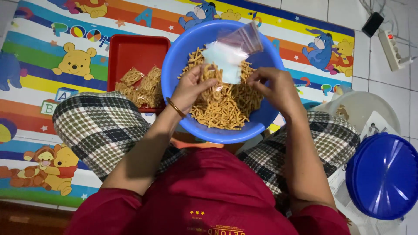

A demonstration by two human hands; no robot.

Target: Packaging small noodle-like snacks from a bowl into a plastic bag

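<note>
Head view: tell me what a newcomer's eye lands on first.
The blue basin of thin fried snack sticks sits at centre, on the person's lap. Over it the left hand and right hand hold a clear plastic bag. Left of the basin, a red tray holds filled packets.

Left hand (pixel 190 88) cupped, right hand (pixel 275 86) pinching, fingers bent.

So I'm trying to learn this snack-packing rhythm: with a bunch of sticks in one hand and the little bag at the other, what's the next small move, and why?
Probably slide the sticks into the bag. The left hand grips a bunch of snack sticks above the blue basin, and the right hand pinches the small clear bag beside them; its mouth seems to face the sticks, though that is hard to see.
</note>
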